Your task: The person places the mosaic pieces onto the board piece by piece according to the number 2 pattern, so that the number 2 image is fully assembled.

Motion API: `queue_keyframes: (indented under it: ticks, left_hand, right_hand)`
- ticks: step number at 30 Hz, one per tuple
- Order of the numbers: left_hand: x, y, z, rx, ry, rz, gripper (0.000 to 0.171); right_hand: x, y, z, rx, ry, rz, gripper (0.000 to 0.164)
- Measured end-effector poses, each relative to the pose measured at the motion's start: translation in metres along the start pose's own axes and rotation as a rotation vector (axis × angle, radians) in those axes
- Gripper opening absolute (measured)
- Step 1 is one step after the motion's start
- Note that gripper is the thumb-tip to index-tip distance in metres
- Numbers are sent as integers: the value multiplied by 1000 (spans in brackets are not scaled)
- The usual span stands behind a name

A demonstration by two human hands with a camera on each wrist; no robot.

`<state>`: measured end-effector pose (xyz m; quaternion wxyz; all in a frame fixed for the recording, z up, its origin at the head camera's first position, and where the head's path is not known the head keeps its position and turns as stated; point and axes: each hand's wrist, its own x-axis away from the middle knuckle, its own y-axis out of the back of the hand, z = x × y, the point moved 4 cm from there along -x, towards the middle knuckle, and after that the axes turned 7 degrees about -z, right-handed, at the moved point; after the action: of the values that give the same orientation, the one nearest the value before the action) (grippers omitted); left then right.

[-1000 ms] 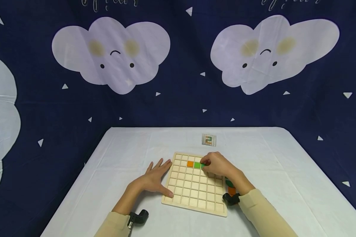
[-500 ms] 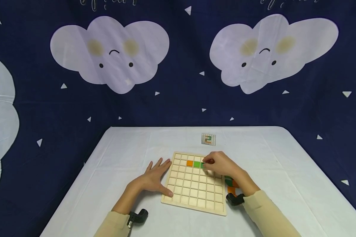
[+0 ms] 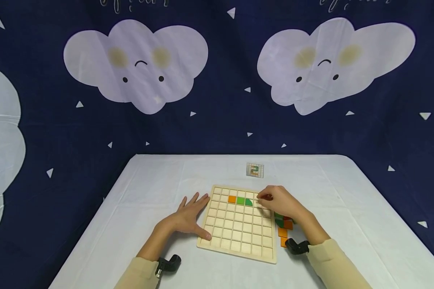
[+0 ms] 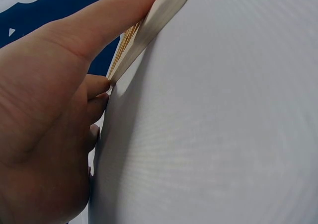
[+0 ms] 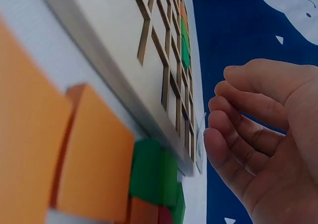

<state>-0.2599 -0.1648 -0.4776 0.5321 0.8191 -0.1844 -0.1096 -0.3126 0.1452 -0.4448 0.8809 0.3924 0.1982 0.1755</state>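
Note:
A square wooden grid board (image 3: 232,234) lies on the white table. Along one of its upper rows sit an orange square tile (image 3: 232,199), a light green square tile (image 3: 240,200) and a dark green round-edged tile (image 3: 248,202), side by side. My left hand (image 3: 186,218) is spread at the board's left side, fingertips at the edge and thumb near the lower corner. Over the board's upper right part hovers my right hand (image 3: 281,201), its fingers loosely bent. In the right wrist view nothing shows between its fingers (image 5: 233,107).
Beside the board's right edge lie loose tiles: orange squares (image 3: 282,233), a dark green one (image 3: 279,223) and some red partly under the right forearm. A small card (image 3: 254,170) with a coloured grid figure lies behind the board. A dark blue cloud-print cloth hangs beyond.
My right hand has let go of the dark green tile and moved right, leaving it uncovered beside the light green one. More loose tiles show. The left hand has stayed put.

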Motion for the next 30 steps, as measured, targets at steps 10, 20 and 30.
queue_keyframes:
  ticks: [10, 20, 30]
  left_hand:
    - [0, 1, 0, 14, 0, 0, 134]
    - [0, 1, 0, 3, 7, 8, 135]
    - [1, 2, -1, 9, 6, 7, 134]
  right_hand:
    - [16, 9, -13, 29, -24, -4, 18]
    - [30, 16, -19, 85, -64, -17, 17]
    - [44, 22, -25, 110, -91, -29, 14]
